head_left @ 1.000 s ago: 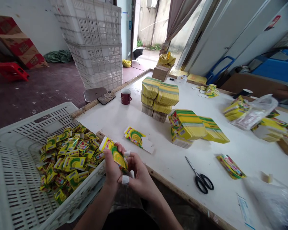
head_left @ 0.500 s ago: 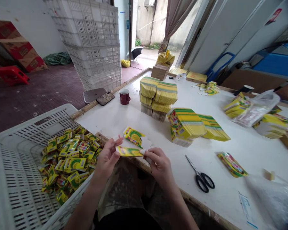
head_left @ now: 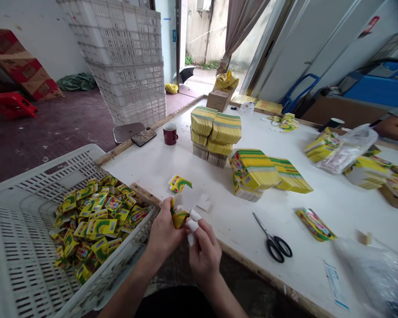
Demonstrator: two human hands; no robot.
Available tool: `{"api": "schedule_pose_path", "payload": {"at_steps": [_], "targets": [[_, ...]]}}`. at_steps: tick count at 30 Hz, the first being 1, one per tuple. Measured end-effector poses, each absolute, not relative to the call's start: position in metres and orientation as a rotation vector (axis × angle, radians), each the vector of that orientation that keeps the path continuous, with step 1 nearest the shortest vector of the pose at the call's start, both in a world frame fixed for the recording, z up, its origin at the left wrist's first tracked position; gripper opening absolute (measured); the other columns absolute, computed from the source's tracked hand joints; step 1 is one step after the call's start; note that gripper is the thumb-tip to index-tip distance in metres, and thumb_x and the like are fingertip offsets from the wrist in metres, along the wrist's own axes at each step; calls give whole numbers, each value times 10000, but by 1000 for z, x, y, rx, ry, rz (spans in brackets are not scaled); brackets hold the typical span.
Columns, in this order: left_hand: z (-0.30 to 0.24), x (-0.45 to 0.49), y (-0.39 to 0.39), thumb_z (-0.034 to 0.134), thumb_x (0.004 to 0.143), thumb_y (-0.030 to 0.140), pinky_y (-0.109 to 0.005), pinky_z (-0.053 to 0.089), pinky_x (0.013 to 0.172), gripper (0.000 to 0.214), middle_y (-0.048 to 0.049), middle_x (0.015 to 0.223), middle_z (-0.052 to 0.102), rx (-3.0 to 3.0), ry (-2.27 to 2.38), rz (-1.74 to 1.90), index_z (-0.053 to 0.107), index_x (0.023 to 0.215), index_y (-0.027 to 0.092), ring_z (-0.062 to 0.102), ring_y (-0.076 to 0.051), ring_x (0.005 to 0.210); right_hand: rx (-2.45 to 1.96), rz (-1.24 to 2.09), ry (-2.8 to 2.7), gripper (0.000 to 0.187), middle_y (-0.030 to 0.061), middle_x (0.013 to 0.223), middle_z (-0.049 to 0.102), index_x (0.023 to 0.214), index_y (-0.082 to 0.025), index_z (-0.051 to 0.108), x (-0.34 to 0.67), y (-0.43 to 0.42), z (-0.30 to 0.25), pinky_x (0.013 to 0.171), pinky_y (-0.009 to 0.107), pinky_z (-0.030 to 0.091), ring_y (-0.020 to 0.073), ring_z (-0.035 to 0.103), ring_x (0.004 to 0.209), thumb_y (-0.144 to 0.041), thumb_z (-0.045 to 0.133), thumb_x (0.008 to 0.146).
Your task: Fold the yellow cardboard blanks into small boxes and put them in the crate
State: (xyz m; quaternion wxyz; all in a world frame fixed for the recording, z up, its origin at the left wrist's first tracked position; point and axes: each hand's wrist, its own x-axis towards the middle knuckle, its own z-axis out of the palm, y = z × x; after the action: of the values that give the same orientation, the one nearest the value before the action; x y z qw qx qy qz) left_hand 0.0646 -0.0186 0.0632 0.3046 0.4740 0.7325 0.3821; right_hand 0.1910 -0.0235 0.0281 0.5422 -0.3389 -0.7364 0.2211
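Over the table's near edge, my left hand (head_left: 165, 227) grips a small yellow and green carton (head_left: 179, 217), which is bent open with its pale inside partly showing. My right hand (head_left: 204, 249), its fingertips wrapped in white tape, pinches the carton's right end. Just beyond the hands, a flat yellow carton (head_left: 179, 183) lies on the white table (head_left: 135, 165), beside white carton flaps. To the left, a white plastic basket (head_left: 16, 221) holds many small folded cartons (head_left: 101, 225).
Bundled flat cartons (head_left: 255, 170) and a taller stack (head_left: 215, 132) stand mid-table. Black-handled scissors (head_left: 273, 240), a flat carton (head_left: 315, 224) and a clear plastic bag (head_left: 378, 269) lie right. A mug (head_left: 170, 134) and phone (head_left: 143, 136) sit left; a co-worker's arm (head_left: 393, 128) shows far right.
My hands have come closer together. The carton, held flat between them before, is now turned and bent open in my left hand. The view has shifted slightly.
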Motion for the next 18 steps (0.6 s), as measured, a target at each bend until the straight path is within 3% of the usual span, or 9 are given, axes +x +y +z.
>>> {"api": "schedule_pose_path", "payload": {"at_steps": [3,7,9,11,18], "targets": [[57,61,-20,706,625,333,-369,427,760,616,-61,947,640,1237,1932,1151,439,1173,247,607,-283,882,-782,759,-1707,470,88,1231,539,1285,-308,474,186,-35,23,948,391,473,239,506,1178,-73,460,878],[48,57,-23,752,591,428,-402,456,792,713,-96,1021,627,1425,1967,1206,452,1202,217,602,-304,946,-843,1191,-1341,112,13,859,584,992,-260,506,195,-16,39,678,292,517,169,602,759,-240,538,887],[45,57,-26,754,602,450,-398,471,809,731,-113,1072,613,1610,1913,1160,445,1218,205,597,-300,980,-890,1336,-1252,136,-20,740,531,914,-232,492,203,1,49,580,241,471,137,539,638,-324,579,865],[43,57,-30,754,617,449,-379,484,808,740,-123,1105,603,1744,1814,1134,427,1233,201,601,-288,983,-932,1413,-1299,195,-10,714,540,864,-199,539,210,14,56,582,237,449,138,518,638,-380,607,840],[42,67,-36,714,680,457,-360,494,783,784,-142,1106,583,1791,1733,1211,294,1286,190,612,-276,958,-807,2021,-794,380,62,758,643,887,-187,625,184,8,44,594,333,508,227,605,673,-533,623,729]]}}
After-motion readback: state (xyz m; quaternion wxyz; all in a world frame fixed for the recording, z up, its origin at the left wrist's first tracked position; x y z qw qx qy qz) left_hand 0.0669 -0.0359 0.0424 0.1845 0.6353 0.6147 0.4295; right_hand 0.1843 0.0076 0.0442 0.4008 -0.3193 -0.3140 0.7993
